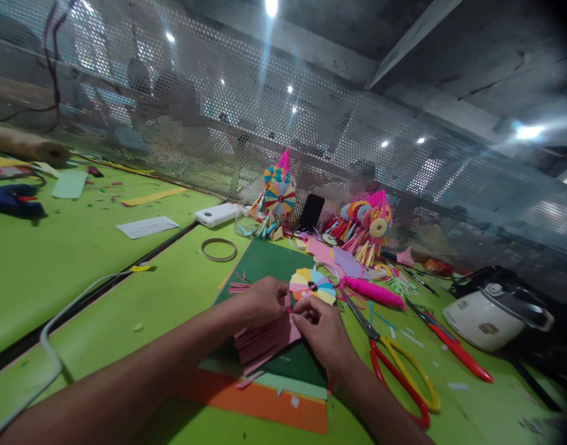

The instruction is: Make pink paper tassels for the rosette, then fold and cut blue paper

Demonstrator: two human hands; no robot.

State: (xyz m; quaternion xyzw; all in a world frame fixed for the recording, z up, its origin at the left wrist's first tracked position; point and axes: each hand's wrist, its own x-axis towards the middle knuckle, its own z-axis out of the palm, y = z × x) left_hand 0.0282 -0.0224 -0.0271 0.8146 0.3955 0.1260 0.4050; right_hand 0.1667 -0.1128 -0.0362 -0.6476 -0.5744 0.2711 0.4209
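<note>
A strip of pink paper cut into fringe [265, 346] lies over a dark green sheet [274, 259]. My left hand [265, 301] is closed, thumb and fingers pinching the upper edge of the fringed paper. Close by on the right, my right hand [323, 330] pinches the same paper near its upper right corner. The fingers hide the pinched spot. Just beyond my fingertips sits a multicoloured paper rosette [312, 285]. Orange paper [265, 405] lies under the green sheet on the near side.
Right of my hands lie red-and-yellow-handled scissors [380, 346], a pink thread bundle [373, 292] and a red-handled tool [464, 352]. Behind are paper tassel ornaments [280, 198], a phone [311, 213] and a white power bank [216, 214]. A tape ring [218, 250] lies left.
</note>
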